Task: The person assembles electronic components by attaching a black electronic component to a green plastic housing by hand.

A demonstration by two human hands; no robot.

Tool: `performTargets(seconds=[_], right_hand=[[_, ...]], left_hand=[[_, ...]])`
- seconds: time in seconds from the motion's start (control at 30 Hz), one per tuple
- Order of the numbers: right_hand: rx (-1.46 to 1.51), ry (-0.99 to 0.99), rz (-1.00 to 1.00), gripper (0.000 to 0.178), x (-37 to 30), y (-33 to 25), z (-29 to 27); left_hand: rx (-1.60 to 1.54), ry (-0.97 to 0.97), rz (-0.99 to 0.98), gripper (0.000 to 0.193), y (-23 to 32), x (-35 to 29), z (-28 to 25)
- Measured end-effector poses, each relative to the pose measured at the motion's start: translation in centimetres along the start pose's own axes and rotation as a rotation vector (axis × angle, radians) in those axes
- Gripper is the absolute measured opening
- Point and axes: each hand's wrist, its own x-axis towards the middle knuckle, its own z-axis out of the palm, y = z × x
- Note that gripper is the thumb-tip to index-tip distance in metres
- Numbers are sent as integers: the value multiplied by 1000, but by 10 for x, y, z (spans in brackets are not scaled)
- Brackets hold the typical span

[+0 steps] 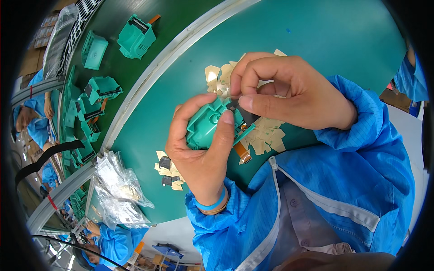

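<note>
My left hand (199,149) is wrapped round a teal plastic housing (203,125), its thumb lying across the near side. Over the housing's right end, my right hand (275,92) has thumb and fingertips pinched together at a black part (243,114) set in the housing. Whether the pinch holds that part or something smaller is hidden by the fingers. An orange flat ribbon cable (242,153) hangs out below the housing. Cream-coloured backing paper pieces (270,137) lie under and around both hands.
Left of a pale rail (153,67), a green conveyor carries several teal housings (135,38). Clear plastic bags (120,189) lie at the table's left edge, beside small black parts (170,180) on cream paper. Other people in blue (117,244) work at the left and far right.
</note>
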Motion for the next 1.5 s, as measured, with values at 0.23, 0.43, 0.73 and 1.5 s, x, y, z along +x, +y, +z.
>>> performTargets(seconds=[0.23, 0.43, 0.73, 1.5], right_hand=[[-7, -1, 1, 15, 1, 3, -1], [-40, 1, -46, 15, 1, 5, -3], [4, -1, -41, 16, -2, -1, -10], [9, -177, 217, 17, -31, -32, -66]], left_hand=[[-23, 11, -25, 28, -2, 0, 1], [-50, 23, -119, 25, -1, 0, 1], [-112, -4, -119, 28, 0, -1, 8], [-556, -232, -104, 33, -14, 7, 63]])
